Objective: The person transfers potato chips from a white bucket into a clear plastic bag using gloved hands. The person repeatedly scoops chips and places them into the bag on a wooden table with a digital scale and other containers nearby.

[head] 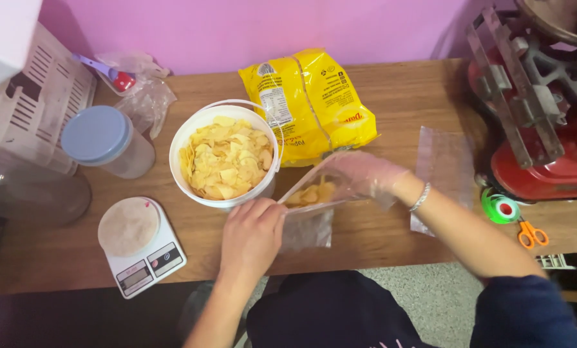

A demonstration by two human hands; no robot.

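My left hand [251,233] grips the near rim of a small clear plastic bag [308,222] and holds it open at the table's front edge. My right hand [366,175], in a thin clear glove, is pushed inside the bag's mouth with several yellow chips [311,193] under its fingers. Just left of the bag stands a white bucket [184,138] full of chips [227,158]. A large yellow chip bag [311,103] lies behind it on the wooden table [404,90].
A white kitchen scale [140,241] sits at front left, a blue-lidded clear jar [105,140] and a white crate [37,96] further left. A flat clear bag [443,161] lies right. A red machine [539,129], green tape [502,207] and orange scissors [532,233] crowd the right edge.
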